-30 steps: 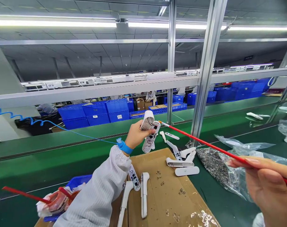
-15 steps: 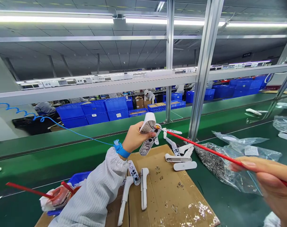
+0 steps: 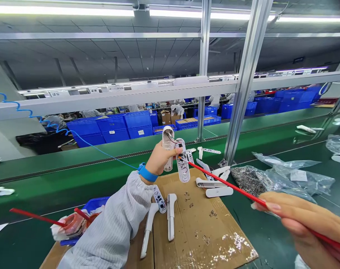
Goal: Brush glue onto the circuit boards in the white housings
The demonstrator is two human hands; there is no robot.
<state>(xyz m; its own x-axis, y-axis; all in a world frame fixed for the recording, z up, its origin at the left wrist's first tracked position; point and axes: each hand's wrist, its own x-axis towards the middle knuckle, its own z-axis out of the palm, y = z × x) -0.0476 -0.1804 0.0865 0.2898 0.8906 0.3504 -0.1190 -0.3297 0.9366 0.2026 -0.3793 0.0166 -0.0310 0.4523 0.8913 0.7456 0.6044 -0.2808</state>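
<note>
the left hand (image 3: 158, 158) sits just above the middle of the view, its grip closed around a white plastic shell (image 3: 168, 144) and a white circuit board (image 3: 182, 161), held side by side. both now stand nearly upright instead of tilting, and the board's face has turned toward the camera, with thin wires showing at the shell's open top. at about 4 o'clock the right hand (image 3: 306, 224) pinches a long red rod (image 3: 225, 190) between its fingers, and the rod's tip has moved in to touch the board's upper part. a blue wrist strap (image 3: 146, 175) circles the left wrist, its coiled blue cord (image 3: 18, 106) running off toward 9 o'clock. at 6 o'clock, a cardboard sheet (image 3: 192, 231) on the green table (image 3: 46, 179) carries more white shells (image 3: 171, 216) and small metal clips (image 3: 206, 240). a clear plastic bag of metal parts (image 3: 249, 178) lies at 3 o'clock, and a blue crate (image 3: 94, 203) sits at about 8 o'clock.
</note>
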